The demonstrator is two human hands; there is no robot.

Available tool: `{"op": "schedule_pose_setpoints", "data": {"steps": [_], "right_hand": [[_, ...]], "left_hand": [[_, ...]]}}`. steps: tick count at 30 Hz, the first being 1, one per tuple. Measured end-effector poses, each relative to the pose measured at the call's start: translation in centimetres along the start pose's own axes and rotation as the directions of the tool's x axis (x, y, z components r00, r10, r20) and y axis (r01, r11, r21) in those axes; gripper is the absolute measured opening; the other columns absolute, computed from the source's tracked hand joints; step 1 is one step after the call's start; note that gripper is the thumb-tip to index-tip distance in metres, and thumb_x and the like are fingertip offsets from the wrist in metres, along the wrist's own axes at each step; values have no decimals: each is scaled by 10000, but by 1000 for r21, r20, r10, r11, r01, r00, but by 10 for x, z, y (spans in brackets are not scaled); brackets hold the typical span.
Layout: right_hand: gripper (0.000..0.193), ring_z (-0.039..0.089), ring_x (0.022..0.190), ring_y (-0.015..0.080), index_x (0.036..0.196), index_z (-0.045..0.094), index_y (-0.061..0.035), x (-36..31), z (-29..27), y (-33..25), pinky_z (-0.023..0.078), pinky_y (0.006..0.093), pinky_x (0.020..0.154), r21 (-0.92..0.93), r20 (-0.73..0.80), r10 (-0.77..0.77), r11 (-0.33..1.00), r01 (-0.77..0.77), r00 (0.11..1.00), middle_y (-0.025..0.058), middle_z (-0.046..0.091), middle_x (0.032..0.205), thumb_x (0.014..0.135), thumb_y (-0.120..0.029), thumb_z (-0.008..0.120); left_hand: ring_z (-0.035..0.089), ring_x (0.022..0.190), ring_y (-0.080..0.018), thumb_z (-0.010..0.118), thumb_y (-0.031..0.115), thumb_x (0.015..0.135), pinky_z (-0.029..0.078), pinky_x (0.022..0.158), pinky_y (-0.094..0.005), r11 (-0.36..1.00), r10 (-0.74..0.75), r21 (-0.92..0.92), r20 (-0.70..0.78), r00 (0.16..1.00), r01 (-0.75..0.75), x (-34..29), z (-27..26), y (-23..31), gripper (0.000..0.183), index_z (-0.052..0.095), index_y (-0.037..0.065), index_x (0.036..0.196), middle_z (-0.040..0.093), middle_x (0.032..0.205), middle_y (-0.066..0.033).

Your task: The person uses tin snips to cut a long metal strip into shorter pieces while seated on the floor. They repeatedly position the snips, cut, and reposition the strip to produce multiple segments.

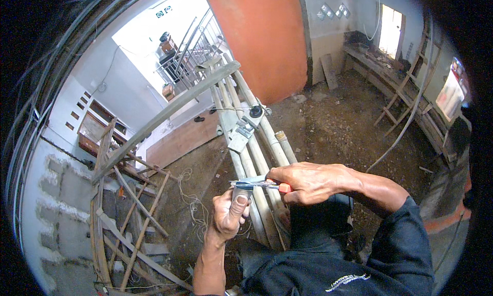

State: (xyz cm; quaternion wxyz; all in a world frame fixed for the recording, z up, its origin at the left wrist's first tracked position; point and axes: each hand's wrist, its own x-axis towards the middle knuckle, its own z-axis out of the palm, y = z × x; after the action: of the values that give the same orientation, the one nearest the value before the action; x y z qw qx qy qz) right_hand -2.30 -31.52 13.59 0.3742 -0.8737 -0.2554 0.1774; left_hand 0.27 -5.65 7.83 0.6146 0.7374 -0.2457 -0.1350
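My left hand [231, 214] is closed around a short grey piece [243, 193], thumb lying along it; it looks like pipe or a metal profile, but I cannot tell which. In my right hand [310, 182] is a pair of red-handled pliers or snips [275, 185], its jaws pointing left across the top of the grey piece. The jaws meet or overlap the piece; whether they bite into it is too small to tell. Both hands are above a row of bamboo poles [262, 167] running away from me. A pale flat strip shows just behind the tool.
Pale blocky pieces [240, 137] and a black round item [256, 111] lie on the poles. A long beam [164, 118] crosses at left, above a wooden frame [134, 229]. Loose cable [192, 193] lies on the dirt floor. A ladder [408, 82] leans at right near a hanging hose [405, 136].
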Motion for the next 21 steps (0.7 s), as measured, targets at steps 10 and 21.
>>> {"op": "schedule_pose_setpoints", "data": {"steps": [10, 21], "right_hand": [[245, 576, 714, 499, 935, 455, 24, 0, 3, 0, 437, 550, 663, -102, -70, 3, 995, -10, 998, 269, 566, 711, 814, -163, 559], [263, 635, 686, 468, 942, 541, 0, 9, 3, 26, 508, 550, 657, -327, -214, -171, 940, 94, 962, 249, 619, 667, 847, -242, 583]], "left_hand": [[496, 518, -75, 570, 633, 918, 392, 455, -225, 996, -34, -80, -1, 999, 34, 2, 3, 6, 639, 598, -4, 884, 553, 636, -23], [501, 505, -71, 560, 630, 926, 389, 443, -218, 968, -131, -189, 173, 976, 163, 2, -8, 10, 627, 603, 8, 868, 552, 632, -20]]}}
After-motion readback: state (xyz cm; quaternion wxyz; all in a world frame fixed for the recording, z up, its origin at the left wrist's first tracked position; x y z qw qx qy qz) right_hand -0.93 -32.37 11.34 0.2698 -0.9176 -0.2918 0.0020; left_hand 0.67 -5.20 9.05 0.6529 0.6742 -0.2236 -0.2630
